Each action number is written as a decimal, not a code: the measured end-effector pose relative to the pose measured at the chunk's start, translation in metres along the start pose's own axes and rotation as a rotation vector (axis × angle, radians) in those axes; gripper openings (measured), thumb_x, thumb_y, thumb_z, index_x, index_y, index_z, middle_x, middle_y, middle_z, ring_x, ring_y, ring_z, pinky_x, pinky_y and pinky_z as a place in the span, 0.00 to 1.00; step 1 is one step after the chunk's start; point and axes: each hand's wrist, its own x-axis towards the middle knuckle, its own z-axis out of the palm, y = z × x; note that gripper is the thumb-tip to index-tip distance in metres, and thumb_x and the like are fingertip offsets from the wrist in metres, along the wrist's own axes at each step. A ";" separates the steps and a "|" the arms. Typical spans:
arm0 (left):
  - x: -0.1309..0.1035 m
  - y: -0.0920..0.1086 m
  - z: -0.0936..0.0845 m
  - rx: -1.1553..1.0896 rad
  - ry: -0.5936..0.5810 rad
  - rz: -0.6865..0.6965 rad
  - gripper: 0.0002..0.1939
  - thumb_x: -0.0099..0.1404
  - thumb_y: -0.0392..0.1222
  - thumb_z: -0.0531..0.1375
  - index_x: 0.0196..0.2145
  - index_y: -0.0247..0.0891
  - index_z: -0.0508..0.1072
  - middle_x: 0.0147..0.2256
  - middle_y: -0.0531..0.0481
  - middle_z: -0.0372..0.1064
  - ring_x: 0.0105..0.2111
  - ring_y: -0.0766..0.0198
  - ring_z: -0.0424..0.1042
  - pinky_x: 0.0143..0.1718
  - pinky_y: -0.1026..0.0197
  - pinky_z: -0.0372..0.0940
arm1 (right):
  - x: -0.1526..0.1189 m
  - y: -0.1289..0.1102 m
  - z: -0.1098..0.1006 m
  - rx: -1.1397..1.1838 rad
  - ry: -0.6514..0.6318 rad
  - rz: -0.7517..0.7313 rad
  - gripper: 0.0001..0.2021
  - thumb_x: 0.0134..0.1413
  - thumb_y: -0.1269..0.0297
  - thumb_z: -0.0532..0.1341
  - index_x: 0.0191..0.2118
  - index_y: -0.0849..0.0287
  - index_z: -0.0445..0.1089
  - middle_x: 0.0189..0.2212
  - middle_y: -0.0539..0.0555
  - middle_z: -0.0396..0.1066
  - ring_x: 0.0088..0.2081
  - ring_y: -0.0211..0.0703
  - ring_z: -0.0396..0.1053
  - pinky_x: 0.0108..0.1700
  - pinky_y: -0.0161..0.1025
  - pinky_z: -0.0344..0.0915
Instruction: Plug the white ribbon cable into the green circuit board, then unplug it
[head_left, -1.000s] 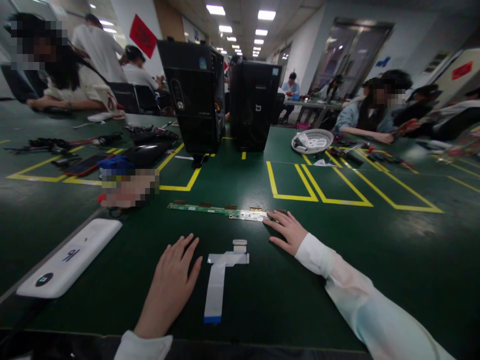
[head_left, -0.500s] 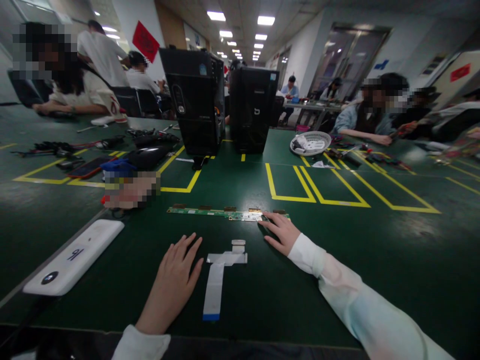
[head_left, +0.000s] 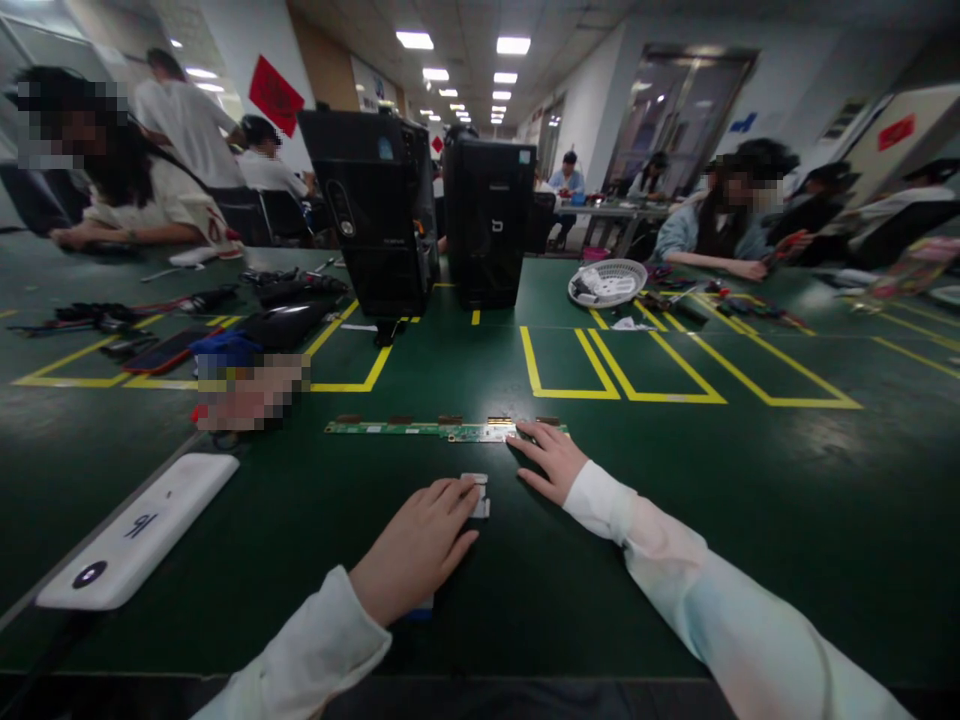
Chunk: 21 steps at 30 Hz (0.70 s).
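A long, narrow green circuit board [head_left: 405, 429] lies crosswise on the dark green table [head_left: 600, 580]. My right hand [head_left: 551, 460] rests on the board's right end, fingers spread, with the fingertips touching it. Nearer to me, my left hand [head_left: 420, 545] lies over a white flat ribbon cable [head_left: 478, 500], its fingers stretched out and slightly apart. The cable's connector end shows beyond the fingertips, and its blue end peeks out under the wrist. Most of the cable is hidden by the hand; whether the palm presses on it I cannot tell.
To the left lies a white elongated device [head_left: 139, 530] with a dark round button. Two black computer towers [head_left: 484, 225] stand at the back. A white basket [head_left: 607, 284] holds small parts. Tools and cables [head_left: 281, 290] lie left of the towers. Other people sit around the table.
My left hand has moved right and forward, from beside the ribbon cable to over it. My right hand stays on the circuit board. The whole view has shifted slightly.
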 end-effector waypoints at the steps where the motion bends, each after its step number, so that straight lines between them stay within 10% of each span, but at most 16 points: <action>1: 0.004 0.000 0.003 0.015 0.004 0.006 0.25 0.71 0.46 0.52 0.62 0.39 0.60 0.62 0.43 0.61 0.59 0.54 0.63 0.56 0.49 0.63 | 0.000 0.000 0.000 0.002 -0.002 0.001 0.26 0.61 0.53 0.55 0.62 0.58 0.64 0.61 0.62 0.59 0.60 0.56 0.55 0.60 0.57 0.57; 21: 0.052 0.014 0.028 0.163 0.163 -0.022 0.22 0.72 0.43 0.49 0.60 0.30 0.64 0.60 0.38 0.64 0.59 0.51 0.63 0.57 0.49 0.62 | 0.002 -0.014 -0.022 0.040 -0.069 0.051 0.25 0.61 0.57 0.55 0.61 0.59 0.63 0.61 0.63 0.58 0.58 0.57 0.56 0.57 0.56 0.59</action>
